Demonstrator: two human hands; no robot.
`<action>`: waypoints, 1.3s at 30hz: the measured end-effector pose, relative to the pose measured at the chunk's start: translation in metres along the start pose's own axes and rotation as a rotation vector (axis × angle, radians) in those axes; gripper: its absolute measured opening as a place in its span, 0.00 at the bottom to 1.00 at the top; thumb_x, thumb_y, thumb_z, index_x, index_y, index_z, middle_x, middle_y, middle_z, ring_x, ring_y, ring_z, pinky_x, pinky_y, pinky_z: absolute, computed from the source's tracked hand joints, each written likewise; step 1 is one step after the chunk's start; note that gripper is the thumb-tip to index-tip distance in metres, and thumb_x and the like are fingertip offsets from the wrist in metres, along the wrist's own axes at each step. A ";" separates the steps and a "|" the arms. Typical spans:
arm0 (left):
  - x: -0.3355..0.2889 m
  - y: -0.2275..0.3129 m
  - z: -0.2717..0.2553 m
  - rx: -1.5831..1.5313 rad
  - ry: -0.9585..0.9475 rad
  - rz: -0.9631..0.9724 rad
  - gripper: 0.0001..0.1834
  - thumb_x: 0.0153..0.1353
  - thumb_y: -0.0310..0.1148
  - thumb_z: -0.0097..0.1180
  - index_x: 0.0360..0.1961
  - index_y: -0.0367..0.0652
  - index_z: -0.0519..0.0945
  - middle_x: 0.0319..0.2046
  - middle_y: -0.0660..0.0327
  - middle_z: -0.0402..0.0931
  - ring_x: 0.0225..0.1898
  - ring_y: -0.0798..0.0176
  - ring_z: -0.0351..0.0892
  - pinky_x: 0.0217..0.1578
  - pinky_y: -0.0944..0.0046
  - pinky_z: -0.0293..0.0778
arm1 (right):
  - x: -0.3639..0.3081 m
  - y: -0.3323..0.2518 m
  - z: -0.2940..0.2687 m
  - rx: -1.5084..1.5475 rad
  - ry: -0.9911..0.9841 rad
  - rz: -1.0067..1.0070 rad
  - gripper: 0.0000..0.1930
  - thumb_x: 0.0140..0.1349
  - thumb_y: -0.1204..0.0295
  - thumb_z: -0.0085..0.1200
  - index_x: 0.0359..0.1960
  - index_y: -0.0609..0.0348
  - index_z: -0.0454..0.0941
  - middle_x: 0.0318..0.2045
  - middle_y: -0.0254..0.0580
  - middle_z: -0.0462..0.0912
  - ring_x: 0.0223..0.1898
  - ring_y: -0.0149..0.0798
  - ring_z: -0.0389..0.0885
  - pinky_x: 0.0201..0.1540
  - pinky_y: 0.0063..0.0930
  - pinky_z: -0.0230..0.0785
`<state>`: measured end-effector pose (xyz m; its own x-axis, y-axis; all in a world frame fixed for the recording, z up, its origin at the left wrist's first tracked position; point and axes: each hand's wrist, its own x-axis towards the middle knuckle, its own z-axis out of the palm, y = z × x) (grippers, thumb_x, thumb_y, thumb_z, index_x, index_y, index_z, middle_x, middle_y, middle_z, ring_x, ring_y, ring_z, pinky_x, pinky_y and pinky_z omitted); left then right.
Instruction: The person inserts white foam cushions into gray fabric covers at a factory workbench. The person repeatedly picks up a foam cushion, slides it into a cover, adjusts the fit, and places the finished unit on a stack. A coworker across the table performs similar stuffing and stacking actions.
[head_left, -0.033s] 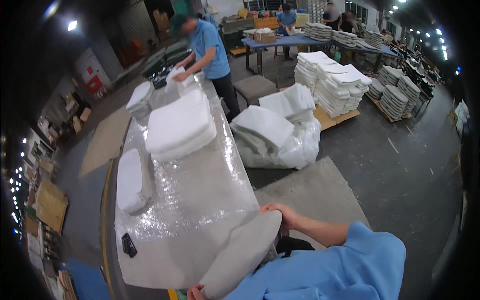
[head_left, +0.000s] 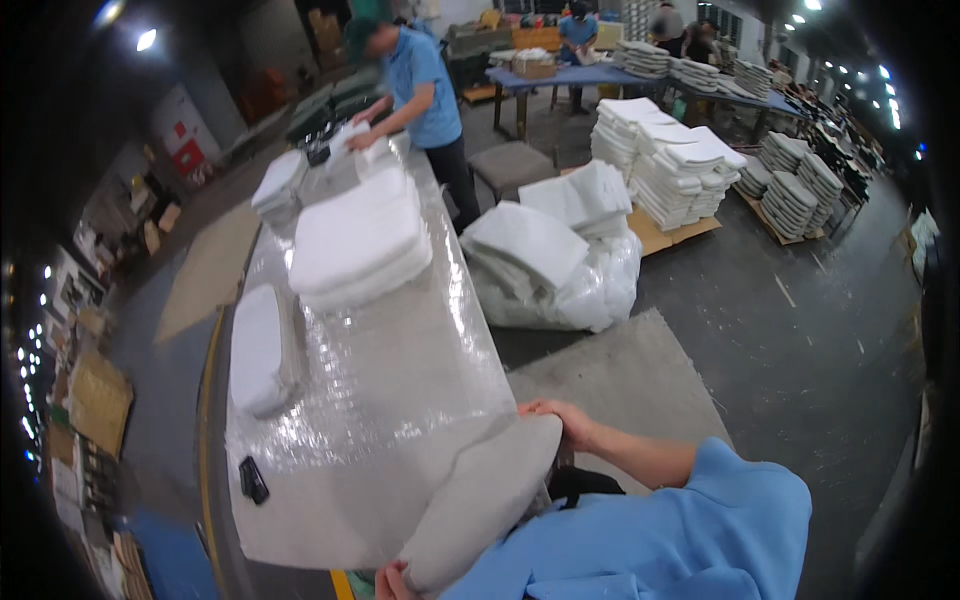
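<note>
My right hand [head_left: 560, 418] curls its fingers over the top of the grey pad [head_left: 480, 500]. My left hand [head_left: 392, 580] pinches its bottom edge, so the pad stands tilted against the table [head_left: 400, 380].

Glossy, crinkled clear plastic film [head_left: 400, 370] covers the long table; the matt grey fabric-covered cushion [head_left: 480, 500] looks smooth.

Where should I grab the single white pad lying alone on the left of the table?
Take the pad by its two long edges, from the table's left side. It lies flat and lengthwise along that edge, apart from the stack, so both long sides look open to a two-handed grip.
</note>
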<state>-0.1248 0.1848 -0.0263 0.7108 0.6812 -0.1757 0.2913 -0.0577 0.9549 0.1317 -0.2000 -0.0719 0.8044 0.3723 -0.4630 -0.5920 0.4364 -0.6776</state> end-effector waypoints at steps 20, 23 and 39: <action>0.084 0.016 0.130 1.095 -0.837 0.297 0.39 0.71 0.55 0.53 0.72 0.39 0.67 0.72 0.39 0.63 0.71 0.37 0.65 0.69 0.47 0.64 | 0.121 0.009 0.052 -2.021 -0.457 0.261 0.30 0.65 0.46 0.56 0.43 0.67 0.87 0.41 0.58 0.88 0.44 0.56 0.86 0.48 0.47 0.76; 0.105 0.019 0.154 1.113 -0.778 0.377 0.35 0.67 0.55 0.59 0.64 0.38 0.75 0.65 0.40 0.70 0.63 0.37 0.71 0.62 0.46 0.70 | 0.117 0.019 0.044 -1.863 -0.438 -0.029 0.17 0.66 0.55 0.59 0.39 0.59 0.84 0.35 0.48 0.87 0.41 0.50 0.86 0.46 0.46 0.75; 0.140 -0.019 0.148 1.044 -0.771 0.279 0.24 0.73 0.54 0.51 0.40 0.42 0.82 0.32 0.44 0.84 0.39 0.39 0.85 0.42 0.42 0.77 | 0.126 0.034 0.050 -1.775 -0.452 -0.199 0.16 0.71 0.56 0.54 0.45 0.55 0.83 0.41 0.54 0.86 0.46 0.60 0.83 0.49 0.52 0.74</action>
<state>0.0636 0.1733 -0.1047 0.9044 -0.0108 -0.4266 0.1829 -0.8934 0.4104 0.2100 -0.0973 -0.1249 0.5970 0.7253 -0.3427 0.4833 -0.6662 -0.5680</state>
